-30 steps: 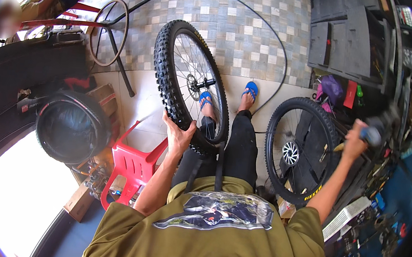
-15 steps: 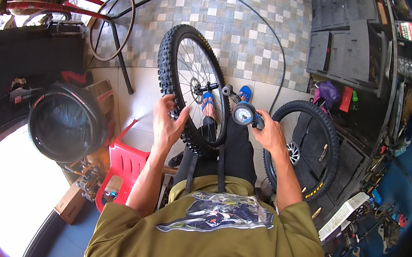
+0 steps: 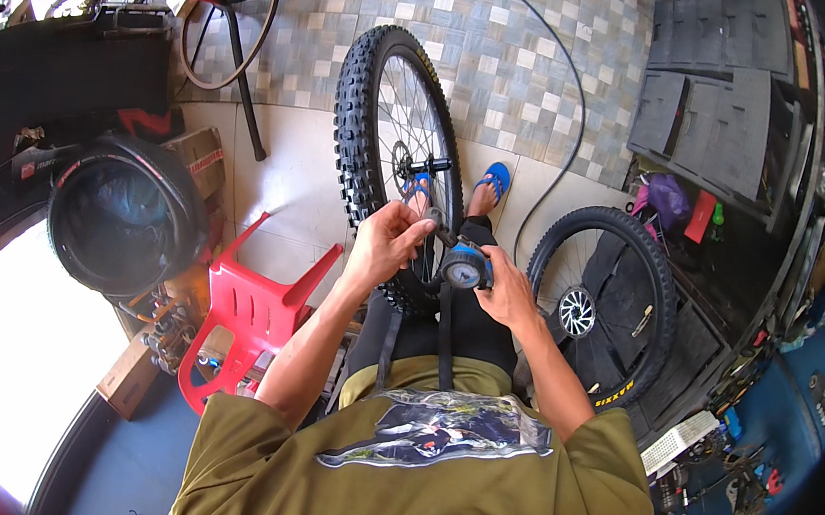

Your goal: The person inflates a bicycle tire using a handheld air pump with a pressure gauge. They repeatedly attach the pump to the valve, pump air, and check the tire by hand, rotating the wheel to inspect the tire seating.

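Observation:
A bicycle wheel with a black knobby tyre stands upright before my legs, its spokes and hub facing right. My right hand is closed round a blue and black tyre inflator with a round dial gauge, held just right of the tyre's near part. My left hand is pinched at the dark end piece of the inflator's short hose, over the wheel's near right side. The fingertips hide part of that end piece, and whether it touches the valve cannot be seen.
A second wheel leans at the right by dark panels. At the left are a red plastic chair, stacked tyres and a bare rim near a black stand. A black air hose curves over the tiled floor. Tools lie at lower right.
My left hand has moved right from beside the tyre and closed on the hose end. The inflator has come down and left in my right hand. The view has shifted slightly.

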{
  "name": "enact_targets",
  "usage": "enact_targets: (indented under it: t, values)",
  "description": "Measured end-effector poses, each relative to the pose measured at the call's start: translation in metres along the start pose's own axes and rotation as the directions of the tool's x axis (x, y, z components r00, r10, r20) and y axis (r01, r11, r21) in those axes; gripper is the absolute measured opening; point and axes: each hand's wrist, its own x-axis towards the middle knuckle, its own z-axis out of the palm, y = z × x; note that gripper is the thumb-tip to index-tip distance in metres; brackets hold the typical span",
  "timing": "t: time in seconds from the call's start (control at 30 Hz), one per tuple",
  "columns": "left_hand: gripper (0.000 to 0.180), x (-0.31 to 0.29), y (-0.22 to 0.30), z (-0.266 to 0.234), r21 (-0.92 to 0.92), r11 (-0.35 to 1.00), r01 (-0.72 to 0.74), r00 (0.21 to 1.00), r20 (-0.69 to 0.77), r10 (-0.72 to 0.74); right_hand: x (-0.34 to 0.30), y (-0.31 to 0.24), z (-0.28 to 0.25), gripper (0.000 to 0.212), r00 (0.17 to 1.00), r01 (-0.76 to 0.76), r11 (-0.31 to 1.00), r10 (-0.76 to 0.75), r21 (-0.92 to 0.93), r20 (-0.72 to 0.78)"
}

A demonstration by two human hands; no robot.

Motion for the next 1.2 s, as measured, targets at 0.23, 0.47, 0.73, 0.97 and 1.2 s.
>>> enact_targets:
  t: [0.23, 0.47, 0.73, 0.97, 1.2]
  values:
    - [0.058, 0.018, 0.027, -0.023, 0.838, 0.507, -0.200, 0.684, -0.251, 0.685, 0.104, 0.080, 0.054, 0.046, 0.983, -0.168, 0.984, 0.171, 0.055, -0.063]
    - [0.075, 0.037, -0.010, -0.017, 0.619, 0.728, -0.296, 0.768, -0.300, 0.566, 0.176, 0.103, 0.081, 0.046, 0.740, -0.652, 0.747, 0.590, 0.129, 0.321]
    - [0.072, 0.041, -0.009, -0.020, 0.518, 0.791, -0.326, 0.764, -0.349, 0.543, 0.191, 0.120, 0.086, 0.037, 0.730, -0.683, 0.686, 0.623, 0.252, 0.282]
    - [0.071, 0.043, -0.019, -0.038, 0.444, 0.843, -0.303, 0.781, -0.392, 0.487, 0.186, 0.124, 0.072, 0.036, 0.678, -0.735, 0.565, 0.615, 0.375, 0.402]
    - [0.069, 0.045, -0.018, -0.041, 0.470, 0.826, -0.312, 0.765, -0.391, 0.512, 0.188, 0.119, 0.082, 0.032, 0.668, -0.742, 0.603, 0.628, 0.293, 0.399]
